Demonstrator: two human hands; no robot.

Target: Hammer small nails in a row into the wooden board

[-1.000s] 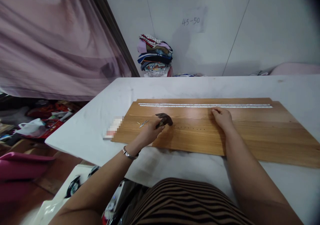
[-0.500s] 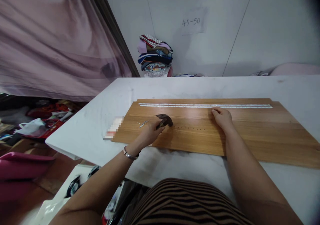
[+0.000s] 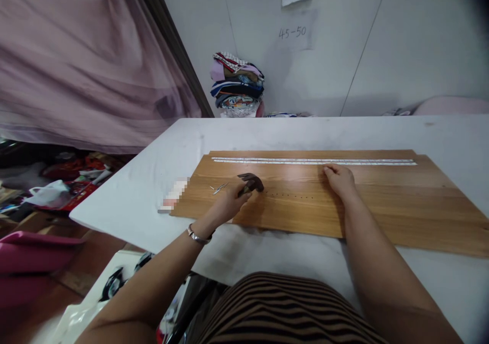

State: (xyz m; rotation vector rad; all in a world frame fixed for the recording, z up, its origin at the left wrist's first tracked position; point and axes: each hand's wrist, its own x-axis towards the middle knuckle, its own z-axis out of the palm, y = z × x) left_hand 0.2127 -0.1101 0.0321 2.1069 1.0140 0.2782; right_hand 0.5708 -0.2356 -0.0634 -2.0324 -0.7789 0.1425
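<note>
The hammer (image 3: 255, 181) is over the left half of the wooden board (image 3: 389, 196), which lies flat on the white desk (image 3: 130, 196), well in from the desk's left edge; its dark, metallic-looking head has a curved claw pointing left and the striking end turned right, beside the left end of a row of small dark dots (image 3: 292, 196); whether it touches the wood cannot be told.

The left hand (image 3: 231, 201) is closed around the handle, close beneath the head; the hammer should be rigid and head-heavy, and a hold this high would probably give control over force, while one lower down would swing harder; most of the handle is hidden by the hand.

The right hand (image 3: 341, 180) rests near the middle of the board, thumb and fingers drawn together just below two thin white strips (image 3: 275, 161); whether it pinches something small is not clear; the strips run parallel to the board's far edge and look smooth and light.

The board is broad, straight-grained and slightly glossy, likely stiff and best lifted by opposite edges; slim, shiny nails (image 3: 219, 189) lie loose near its left edge, hard and probably quick to roll.
</note>
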